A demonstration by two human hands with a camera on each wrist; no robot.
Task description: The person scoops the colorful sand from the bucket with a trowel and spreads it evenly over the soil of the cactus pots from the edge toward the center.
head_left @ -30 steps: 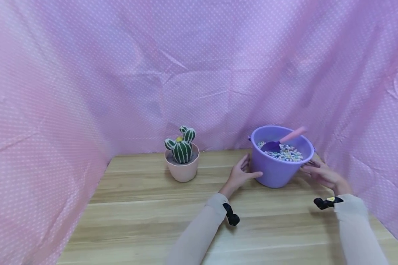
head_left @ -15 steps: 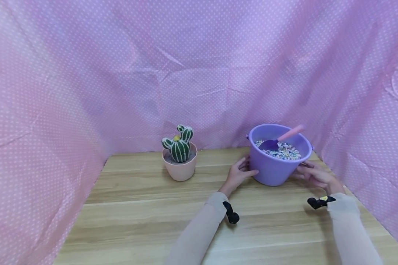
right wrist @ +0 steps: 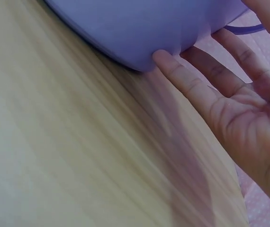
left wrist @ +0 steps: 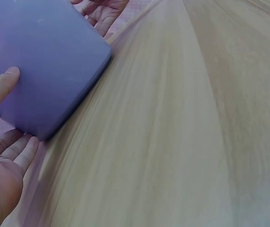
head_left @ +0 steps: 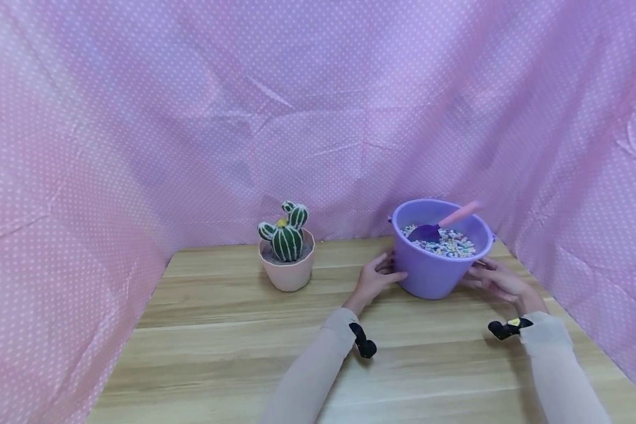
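A purple bucket [head_left: 429, 277] stands on the wooden table in the head view, part-filled with small multicoloured pellets [head_left: 458, 246]. A small shovel [head_left: 450, 219] with a pink handle and purple blade lies on the pellets, its handle leaning over the rim. My left hand [head_left: 373, 280] touches the bucket's left side, thumb in front and fingers farther back. On the opposite side my right hand [head_left: 500, 281] rests its fingertips low against the wall. In the right wrist view those fingers [right wrist: 187, 80] are mostly straight.
A toy cactus [head_left: 288, 241] in a pale pink pot [head_left: 290, 275] stands left of the bucket, at the back of the wooden table [head_left: 233, 353]. Pink dotted cloth [head_left: 318, 135] hangs behind the table and along both sides.
The bucket, with the shovel and pellets in it, has slid slightly left on the table. Both hands have shifted left along with it, while the cactus pot has kept its place.
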